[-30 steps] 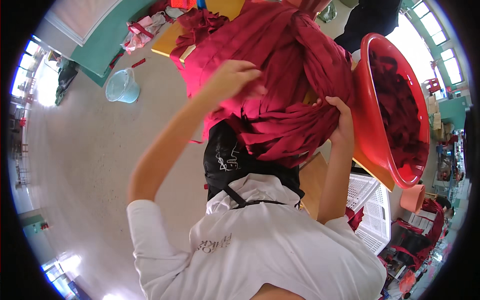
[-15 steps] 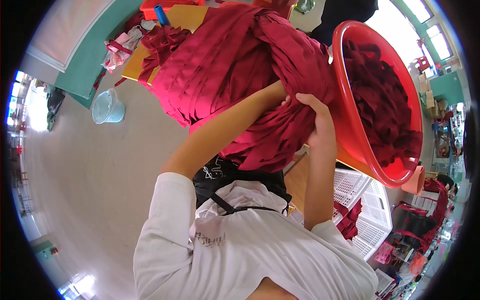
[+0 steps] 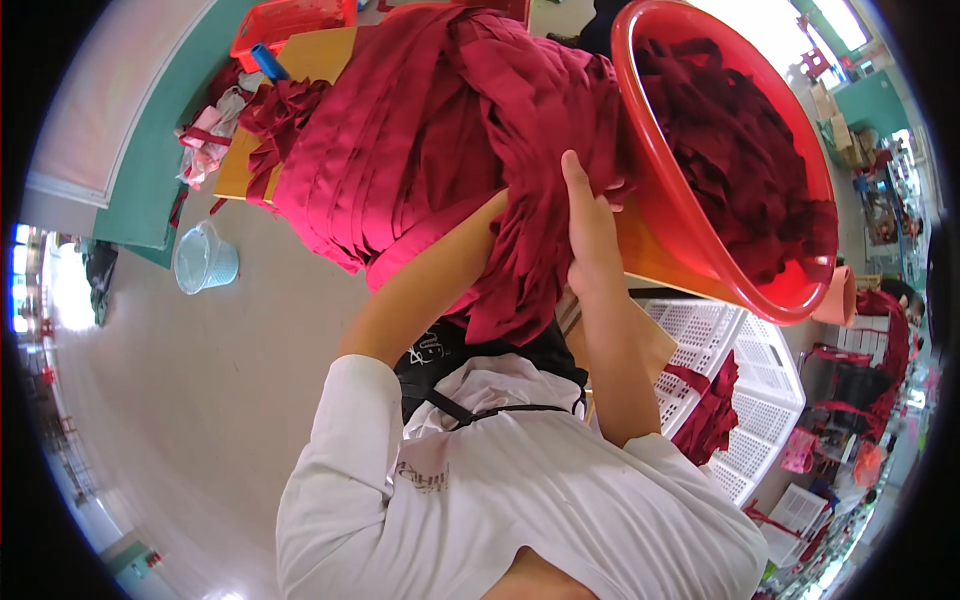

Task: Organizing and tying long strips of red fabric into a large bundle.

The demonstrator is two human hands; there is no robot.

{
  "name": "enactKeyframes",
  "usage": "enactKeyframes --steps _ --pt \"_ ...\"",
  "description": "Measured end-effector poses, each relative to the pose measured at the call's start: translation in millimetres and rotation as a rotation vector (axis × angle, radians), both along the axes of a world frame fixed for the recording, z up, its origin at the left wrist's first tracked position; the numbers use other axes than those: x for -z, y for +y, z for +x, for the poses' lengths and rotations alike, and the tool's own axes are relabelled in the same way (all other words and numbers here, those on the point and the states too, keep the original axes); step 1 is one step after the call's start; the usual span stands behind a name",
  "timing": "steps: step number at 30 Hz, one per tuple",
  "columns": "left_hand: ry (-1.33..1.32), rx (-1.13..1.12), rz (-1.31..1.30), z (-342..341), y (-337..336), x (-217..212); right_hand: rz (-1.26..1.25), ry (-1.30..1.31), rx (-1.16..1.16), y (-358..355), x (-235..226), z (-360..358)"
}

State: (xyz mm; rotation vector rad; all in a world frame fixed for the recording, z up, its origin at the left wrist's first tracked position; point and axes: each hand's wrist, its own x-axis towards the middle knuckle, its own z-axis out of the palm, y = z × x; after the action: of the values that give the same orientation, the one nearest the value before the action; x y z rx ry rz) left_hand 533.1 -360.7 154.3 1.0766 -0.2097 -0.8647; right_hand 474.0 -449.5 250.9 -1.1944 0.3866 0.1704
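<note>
A big heap of dark red fabric strips (image 3: pixel 410 130) lies on a yellow-brown table, with a loose bunch of strips hanging toward me. My left forearm (image 3: pixel 430 270) reaches in from the left; the hand itself is hidden beneath the hanging strips. On the right side of that bunch is my right hand (image 3: pixel 592 235), its thumb stretched up against the cloth and its fingers apart from the thumb, partly out of sight. Close to its right a tilted red plastic basin (image 3: pixel 690 195) holds more dark red cloth strips (image 3: pixel 730 150).
White perforated crates (image 3: pixel 765 390) with red cloth stand at lower right. The yellow-brown table (image 3: pixel 235 165) shows at the left with a blue cylinder (image 3: pixel 268 62). A light blue bucket (image 3: pixel 206 262) sits on the floor; a red crate (image 3: pixel 285 28) is at the back.
The view has shifted, so the heap and basin sit further left and higher. My right thumb has lifted and straightened, and the strips now cover my left hand.
</note>
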Motion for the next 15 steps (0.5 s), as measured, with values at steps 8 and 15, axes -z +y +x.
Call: enactKeyframes --steps 8,15 --pt "0.056 0.062 -0.044 4.4 17.9 5.9 -1.446 -0.632 0.002 -9.6 -23.3 -17.2" --pt "0.090 0.037 -0.087 12.1 6.7 5.0 -0.850 -0.525 0.271 -43.9 26.2 -36.2"
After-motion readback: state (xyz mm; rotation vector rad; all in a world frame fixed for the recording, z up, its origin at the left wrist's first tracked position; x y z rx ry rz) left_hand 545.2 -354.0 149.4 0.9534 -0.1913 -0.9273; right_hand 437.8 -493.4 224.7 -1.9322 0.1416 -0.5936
